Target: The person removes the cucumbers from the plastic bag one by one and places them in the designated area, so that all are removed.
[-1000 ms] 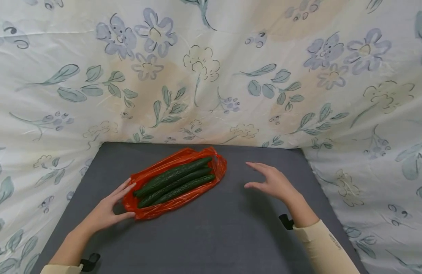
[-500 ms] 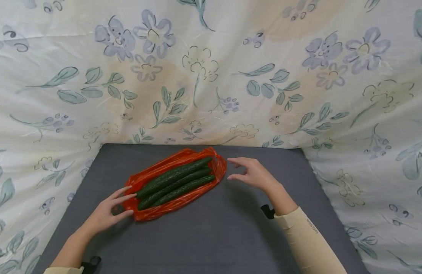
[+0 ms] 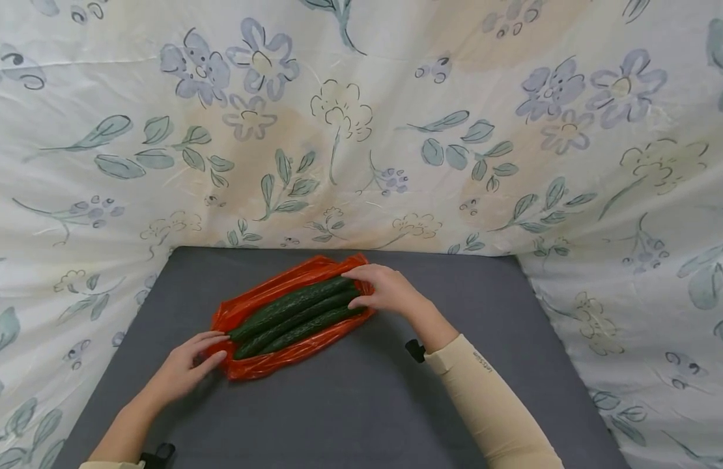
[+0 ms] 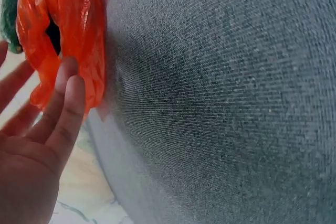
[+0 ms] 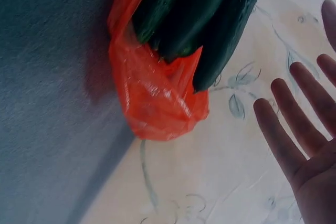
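Three dark green cucumbers [image 3: 303, 318] lie side by side in an open red plastic bag [image 3: 291, 281]. My left hand [image 3: 182, 368] is at the bag's left end, fingers and thumb spread with the fingertips at the red plastic. In the left wrist view, the extended fingers stand beside the bag's crumpled end [image 4: 84, 40]. Over the right end of the bag, my right hand [image 3: 391, 291] overlaps the cucumber tips in the head view. The right wrist view shows that hand [image 5: 315, 166] with fingers straight and apart, beside the cucumbers [image 5: 199, 19].
A dark grey tabletop [image 3: 350, 410] carries the bag near its back. Floral cloth [image 3: 361, 163] hangs behind the table and along both sides. A black strap piece [image 3: 415, 350] shows at the right wrist and another black piece [image 3: 158, 456] at the left.
My right hand has moved left from the table's right side to over the bag's right end. The left hand has shifted slightly down and left; bag and cucumbers stay nearly in place.
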Demonstrator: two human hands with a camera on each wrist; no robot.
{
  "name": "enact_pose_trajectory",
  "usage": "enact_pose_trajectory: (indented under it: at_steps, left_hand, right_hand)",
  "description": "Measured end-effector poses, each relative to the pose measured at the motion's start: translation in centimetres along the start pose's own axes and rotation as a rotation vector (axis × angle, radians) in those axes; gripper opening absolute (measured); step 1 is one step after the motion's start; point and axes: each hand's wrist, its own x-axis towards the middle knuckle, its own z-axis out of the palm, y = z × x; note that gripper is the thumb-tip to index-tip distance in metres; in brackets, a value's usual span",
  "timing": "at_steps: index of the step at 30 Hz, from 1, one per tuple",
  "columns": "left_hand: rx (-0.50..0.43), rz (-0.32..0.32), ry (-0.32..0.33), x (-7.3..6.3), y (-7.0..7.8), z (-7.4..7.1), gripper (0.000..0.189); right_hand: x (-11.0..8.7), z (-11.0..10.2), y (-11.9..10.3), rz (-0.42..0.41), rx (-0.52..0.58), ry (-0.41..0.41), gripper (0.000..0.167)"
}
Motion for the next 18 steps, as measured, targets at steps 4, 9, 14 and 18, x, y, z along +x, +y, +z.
enact_pose_trajectory:
  at_steps: [4, 9, 14, 18]
  left_hand:
    - [0.053, 0.012, 0.041, 0.4, 0.3, -0.1, 0.029]
    - [0.097, 0.067, 0.103, 0.6, 0.1, 0.1, 0.029]
    - [0.058, 0.100, 0.115, 0.5, 0.0, 0.4, 0.032]
    - [0.034, 0.117, 0.122, 0.4, 0.1, 0.4, 0.032]
  right_hand:
    - [0.9, 0.5, -0.5, 0.013, -0.036, -0.035, 0.069]
    - [2.0, 1.3, -0.8, -0.020, -0.043, -0.051, 0.070]
    - [3.8, 2.7, -0.9, -0.089, -0.117, -0.025, 0.073]
    - [5.2, 4.1, -0.9, -0.135, -0.167, 0.006, 0.072]
